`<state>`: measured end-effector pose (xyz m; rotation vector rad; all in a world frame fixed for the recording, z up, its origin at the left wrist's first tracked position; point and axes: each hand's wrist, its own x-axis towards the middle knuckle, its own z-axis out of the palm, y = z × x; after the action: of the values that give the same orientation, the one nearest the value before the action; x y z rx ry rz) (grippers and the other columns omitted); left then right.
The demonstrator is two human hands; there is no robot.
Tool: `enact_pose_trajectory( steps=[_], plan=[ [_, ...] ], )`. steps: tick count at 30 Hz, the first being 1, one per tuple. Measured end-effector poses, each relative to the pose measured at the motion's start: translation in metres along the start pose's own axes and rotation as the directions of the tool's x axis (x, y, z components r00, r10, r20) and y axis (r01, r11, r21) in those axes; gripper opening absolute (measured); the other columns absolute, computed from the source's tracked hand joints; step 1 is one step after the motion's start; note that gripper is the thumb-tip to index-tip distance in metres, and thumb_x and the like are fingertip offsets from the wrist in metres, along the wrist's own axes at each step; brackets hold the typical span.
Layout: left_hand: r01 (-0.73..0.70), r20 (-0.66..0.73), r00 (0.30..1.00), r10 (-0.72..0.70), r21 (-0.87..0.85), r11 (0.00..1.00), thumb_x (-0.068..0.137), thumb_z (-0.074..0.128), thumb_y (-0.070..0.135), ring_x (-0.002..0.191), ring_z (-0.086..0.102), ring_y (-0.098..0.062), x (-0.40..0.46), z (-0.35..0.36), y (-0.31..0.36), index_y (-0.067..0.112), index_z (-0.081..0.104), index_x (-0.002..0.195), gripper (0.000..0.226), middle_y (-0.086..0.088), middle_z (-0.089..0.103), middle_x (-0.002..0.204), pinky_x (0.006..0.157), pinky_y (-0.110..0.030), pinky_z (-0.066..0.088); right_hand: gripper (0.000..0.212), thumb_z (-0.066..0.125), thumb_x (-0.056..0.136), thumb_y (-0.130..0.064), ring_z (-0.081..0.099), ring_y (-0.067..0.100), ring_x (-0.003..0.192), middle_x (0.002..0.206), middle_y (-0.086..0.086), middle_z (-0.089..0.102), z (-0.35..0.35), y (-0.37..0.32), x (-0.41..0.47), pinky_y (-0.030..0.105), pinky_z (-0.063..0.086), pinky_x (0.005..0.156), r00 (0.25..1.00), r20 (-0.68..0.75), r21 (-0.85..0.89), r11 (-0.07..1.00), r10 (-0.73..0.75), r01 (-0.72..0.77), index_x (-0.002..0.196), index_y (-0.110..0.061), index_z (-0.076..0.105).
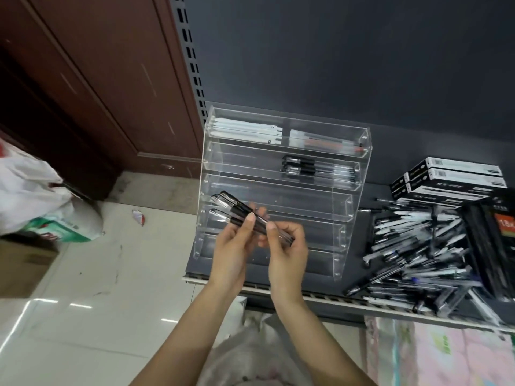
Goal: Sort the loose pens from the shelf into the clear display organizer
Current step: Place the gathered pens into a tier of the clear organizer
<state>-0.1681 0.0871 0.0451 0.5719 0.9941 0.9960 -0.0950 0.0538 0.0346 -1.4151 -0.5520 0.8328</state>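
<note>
Both hands hold one bundle of pens (245, 215) in front of the organizer (281, 190): the left hand (234, 246) grips its middle, thumb on top, and the right hand (284, 243) pinches the lower end. The organizer stands on the shelf (306, 295), stepped in tiers. Its top tier holds white pens (248, 129) on the left and clear pens (326, 142) on the right; the second tier holds black-capped pens (317, 168). Loose pens (418, 254) lie heaped to its right, beside boxes (448, 176).
</note>
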Motion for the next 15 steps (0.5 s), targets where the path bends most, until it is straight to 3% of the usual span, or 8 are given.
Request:
enact_pose_trajectory(
  steps=[2, 5, 10, 13, 15],
  plan=[
    [-0.022, -0.042, 0.999, 0.026, 0.100, 0.995, 0.094, 0.053, 0.016, 0.080, 0.067, -0.018, 0.000, -0.005, 0.001, -0.001, 0.067, 0.105, 0.025, -0.014, 0.072, 0.097, 0.070, -0.020, 0.054, 0.007, 0.063, 0.089, -0.015, 0.067, 0.013, 0.068, 0.076, 0.001, 0.068, -0.002, 0.003, 0.001, 0.023, 0.053, 0.067, 0.998, 0.065, -0.048, 0.999, -0.008, 0.011, 0.089, -0.013, 0.057],
    [-0.028, -0.053, 0.998, 0.037, 0.147, 0.989, 0.093, 0.056, 0.016, 0.086, 0.069, -0.018, 0.000, -0.010, 0.005, -0.002, 0.067, 0.108, 0.026, -0.013, 0.072, 0.096, 0.071, -0.019, 0.053, 0.007, 0.064, 0.089, -0.021, 0.067, 0.010, 0.076, 0.082, -0.002, 0.068, -0.013, 0.002, 0.008, 0.029, 0.055, 0.071, 0.976, 0.214, -0.201, 0.977, -0.028, 0.072, 0.090, -0.015, 0.059],
    [-0.053, -0.115, 0.991, 0.073, 0.167, 0.985, 0.089, 0.060, 0.011, 0.077, 0.070, -0.013, 0.006, -0.010, 0.001, 0.002, 0.070, 0.097, 0.015, -0.013, 0.072, 0.087, 0.065, -0.017, 0.053, 0.004, 0.069, 0.085, -0.019, 0.064, -0.002, 0.077, 0.079, -0.013, 0.069, -0.027, -0.011, 0.032, 0.009, 0.046, 0.070, 0.901, 0.430, -0.460, 0.842, -0.066, 0.281, 0.085, -0.021, 0.065],
    [-0.038, -0.163, 0.984, 0.068, 0.179, 0.983, 0.087, 0.064, 0.011, 0.067, 0.068, -0.008, 0.014, -0.010, 0.000, 0.001, 0.068, 0.087, 0.011, -0.019, 0.062, 0.082, 0.061, -0.016, 0.052, 0.008, 0.070, 0.084, -0.017, 0.064, -0.006, 0.078, 0.082, -0.017, 0.070, -0.029, -0.016, 0.046, 0.004, 0.043, 0.069, 0.868, 0.494, -0.542, 0.764, -0.048, 0.350, 0.090, -0.021, 0.070],
    [-0.027, -0.162, 0.986, 0.048, 0.132, 0.991, 0.087, 0.063, 0.013, 0.073, 0.069, -0.010, 0.018, -0.010, 0.002, 0.004, 0.069, 0.088, 0.010, -0.016, 0.066, 0.083, 0.065, -0.019, 0.054, 0.014, 0.070, 0.084, -0.017, 0.064, -0.007, 0.079, 0.085, -0.018, 0.070, -0.028, -0.026, 0.056, 0.003, 0.043, 0.071, 0.859, 0.505, -0.544, 0.743, -0.082, 0.391, 0.096, -0.023, 0.072]
  ],
)
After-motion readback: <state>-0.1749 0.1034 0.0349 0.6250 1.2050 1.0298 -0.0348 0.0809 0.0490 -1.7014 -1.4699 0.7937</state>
